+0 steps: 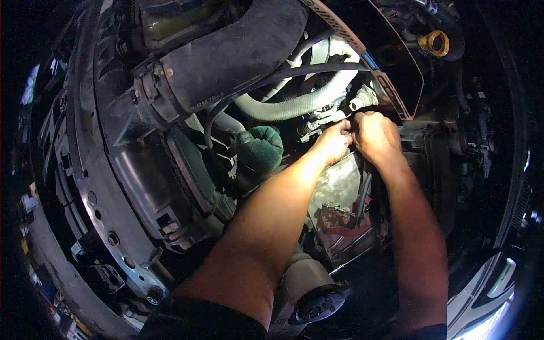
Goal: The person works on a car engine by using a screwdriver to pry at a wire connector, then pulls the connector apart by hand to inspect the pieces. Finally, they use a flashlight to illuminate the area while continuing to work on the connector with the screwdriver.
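Observation:
Both hands meet deep in a vehicle's engine bay, under bright light. My left hand (334, 143) reaches in from the lower left, fingers bent and pressed together beside a metal fitting (324, 116). Against its fingertips is my right hand (374, 135), curled with the knuckles up, just below a pale connector (364, 97). Whatever lies between the fingers is too small and hidden to name. A pale braided hose (283, 109) curves above and to the left of the hands. Under the wrists sits a grey surface (339, 184) with a red part (345, 221).
A thick black hose (226, 56) crosses the upper left. Green cloth (259, 148) is bundled left of my left forearm. A black cap (320, 306) is at the bottom, a yellow ring (435, 43) at the upper right. The metal front crossmember (107, 226) runs down the left.

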The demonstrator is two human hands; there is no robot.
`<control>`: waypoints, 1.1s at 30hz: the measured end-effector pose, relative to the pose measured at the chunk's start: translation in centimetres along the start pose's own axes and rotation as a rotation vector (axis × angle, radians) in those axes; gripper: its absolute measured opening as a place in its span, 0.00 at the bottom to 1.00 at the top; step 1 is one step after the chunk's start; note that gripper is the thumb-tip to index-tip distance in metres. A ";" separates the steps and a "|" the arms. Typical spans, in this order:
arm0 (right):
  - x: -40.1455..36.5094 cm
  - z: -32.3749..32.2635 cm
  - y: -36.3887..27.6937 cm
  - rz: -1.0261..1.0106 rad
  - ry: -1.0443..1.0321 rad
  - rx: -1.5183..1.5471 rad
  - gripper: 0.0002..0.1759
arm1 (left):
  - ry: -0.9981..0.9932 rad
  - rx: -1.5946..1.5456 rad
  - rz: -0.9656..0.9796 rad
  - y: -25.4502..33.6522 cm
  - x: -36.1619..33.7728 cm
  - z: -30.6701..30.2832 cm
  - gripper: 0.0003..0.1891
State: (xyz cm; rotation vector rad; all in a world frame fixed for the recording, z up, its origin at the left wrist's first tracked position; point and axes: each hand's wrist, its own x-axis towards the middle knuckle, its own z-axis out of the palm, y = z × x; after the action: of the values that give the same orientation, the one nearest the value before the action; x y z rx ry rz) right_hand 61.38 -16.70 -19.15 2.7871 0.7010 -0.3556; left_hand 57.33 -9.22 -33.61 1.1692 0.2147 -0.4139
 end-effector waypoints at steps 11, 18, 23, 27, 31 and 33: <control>1.7 0.8 1.4 0.160 -0.146 0.107 0.12 | 0.024 0.045 -0.019 1.1 -0.7 0.2 0.20; 1.6 1.1 1.4 0.155 -0.109 0.106 0.11 | 0.023 0.130 -0.005 1.4 -1.0 0.1 0.25; 0.8 0.4 1.1 -0.031 -0.025 0.083 0.08 | -0.009 -0.083 -0.019 0.2 0.5 0.2 0.24; 1.0 2.1 1.7 -0.055 0.058 0.116 0.07 | 0.046 -0.272 -0.037 0.1 0.1 0.8 0.20; 0.0 1.8 1.8 -0.108 0.103 0.138 0.07 | 0.025 -0.118 0.033 -0.7 0.9 0.2 0.23; -1.7 0.4 1.6 -0.181 0.146 0.152 0.10 | 0.018 -0.061 0.080 -0.8 1.0 0.0 0.16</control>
State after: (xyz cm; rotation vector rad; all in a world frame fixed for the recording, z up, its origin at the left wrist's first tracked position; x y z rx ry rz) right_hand 60.60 -18.95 -18.77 2.9223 1.0048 -0.2496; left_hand 57.87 -9.67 -34.63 1.1181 0.1938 -0.3244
